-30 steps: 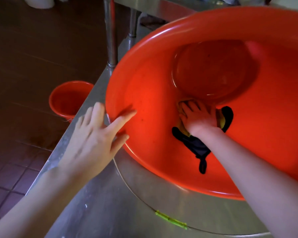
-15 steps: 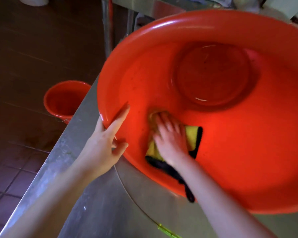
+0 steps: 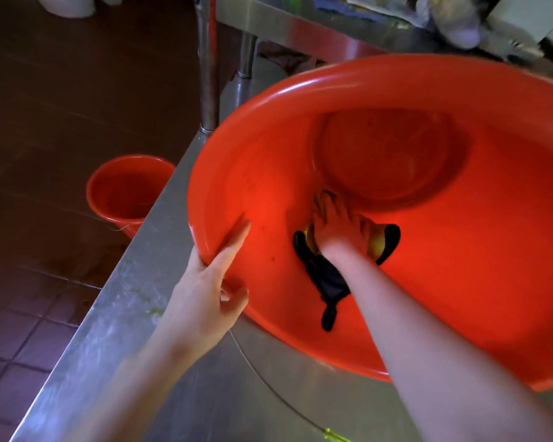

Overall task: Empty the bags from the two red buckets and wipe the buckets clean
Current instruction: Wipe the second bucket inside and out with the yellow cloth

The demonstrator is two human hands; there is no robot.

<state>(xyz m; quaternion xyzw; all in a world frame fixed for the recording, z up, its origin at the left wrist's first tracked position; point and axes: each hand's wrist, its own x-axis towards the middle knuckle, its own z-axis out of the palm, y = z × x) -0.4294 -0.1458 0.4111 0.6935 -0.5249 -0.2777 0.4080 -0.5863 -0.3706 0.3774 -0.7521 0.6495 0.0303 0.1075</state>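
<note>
A large red bucket [image 3: 479, 282] lies tilted toward me on the steel table [image 3: 179, 371], its inside empty of bags. My left hand [image 3: 209, 282] grips its near left rim, thumb inside and fingers underneath. My right hand [image 3: 336, 229] reaches inside and presses a yellow and black cloth [image 3: 326, 275] against the inner wall just below the round bottom. A black tail of the cloth hangs down toward the rim. A second, smaller red bucket [image 3: 125, 193] stands upright on the floor left of the table; it looks empty.
The table's left edge runs diagonally beside the dark tiled floor [image 3: 45, 106]. A steel post [image 3: 207, 65] rises behind the bucket. A second steel shelf [image 3: 348, 23] with clutter lies beyond. A thin wire with a green tag [image 3: 332, 437] lies on the table near me.
My right hand slid the cloth from the near left wall back up toward the bucket's bottom. My left hand keeps hold of the rim. The view shifted, so the bucket sits lower in frame.
</note>
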